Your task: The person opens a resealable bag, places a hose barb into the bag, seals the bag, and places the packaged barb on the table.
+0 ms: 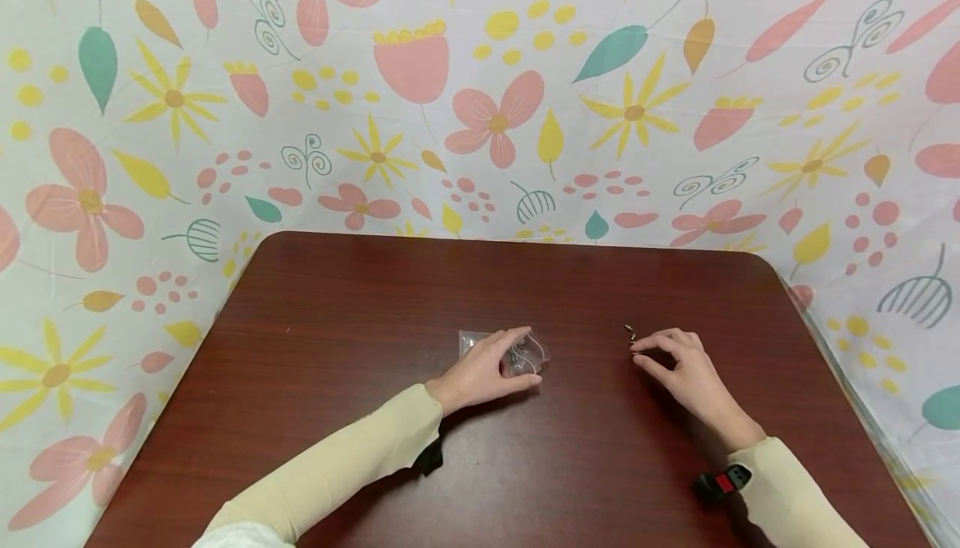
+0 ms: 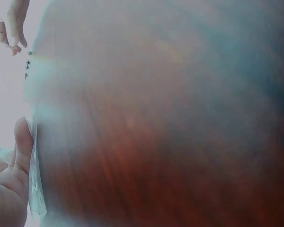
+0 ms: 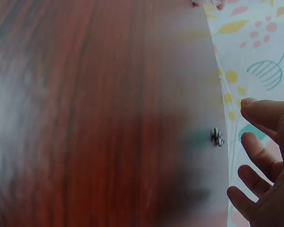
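My left hand [image 1: 480, 371] rests on a small clear plastic bag [image 1: 534, 356] with dark bits inside, its thumb held apart from the fingers. In the left wrist view the bag [image 2: 36, 187] lies flat between that hand and the tabletop. To the right, a short row of tiny brass-coloured metal pieces [image 1: 630, 335], like small screws, lies on the table. My right hand [image 1: 686, 373] hovers at the near end of this row, index finger and thumb close together. The right wrist view shows its fingers [image 3: 258, 156] loosely spread beside the metal pieces [image 3: 217, 137].
Both hands work over a dark red-brown wooden table [image 1: 375, 289] with rounded far corners. A white cloth [image 1: 570, 189] printed with flowers and leaves hangs behind and beside it. Black wrist devices [image 1: 723, 481] sit under both pale sleeves [image 1: 337, 456].
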Demonstrator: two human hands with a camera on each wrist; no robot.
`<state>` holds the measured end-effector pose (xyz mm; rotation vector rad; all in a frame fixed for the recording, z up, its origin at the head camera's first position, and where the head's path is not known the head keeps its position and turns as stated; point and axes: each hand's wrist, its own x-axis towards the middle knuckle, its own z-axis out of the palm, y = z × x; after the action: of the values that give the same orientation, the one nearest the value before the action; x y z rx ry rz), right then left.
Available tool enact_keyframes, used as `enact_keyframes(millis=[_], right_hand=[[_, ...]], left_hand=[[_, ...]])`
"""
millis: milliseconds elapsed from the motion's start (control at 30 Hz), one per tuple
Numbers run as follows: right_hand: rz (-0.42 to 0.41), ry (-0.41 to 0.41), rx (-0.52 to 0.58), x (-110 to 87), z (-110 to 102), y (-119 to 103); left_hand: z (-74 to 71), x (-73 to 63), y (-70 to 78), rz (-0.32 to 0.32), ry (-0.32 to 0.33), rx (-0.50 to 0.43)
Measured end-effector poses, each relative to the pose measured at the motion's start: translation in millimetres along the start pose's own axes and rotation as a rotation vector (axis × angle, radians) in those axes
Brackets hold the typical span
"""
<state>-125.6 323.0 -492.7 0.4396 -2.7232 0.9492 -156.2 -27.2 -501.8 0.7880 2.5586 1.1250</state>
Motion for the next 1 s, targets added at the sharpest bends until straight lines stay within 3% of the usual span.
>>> enact_keyframes(millis=[233,500,1000], right_hand=[[0.070,-0.056,0.002,1.7,-6,8],[0.032,-0.063,-0.054,7.8,-7,13],[0.087,-0.080,-0.109,12.0,-1,14]], left_hand=[[-0.2,0.1,0.2,-0.002,-0.002,0.002],[-1.5,-1.4,2.6,-0.007,-0.005,0.008],[-0.6,-0.8,-1.8,0.010,0.001,0.018]])
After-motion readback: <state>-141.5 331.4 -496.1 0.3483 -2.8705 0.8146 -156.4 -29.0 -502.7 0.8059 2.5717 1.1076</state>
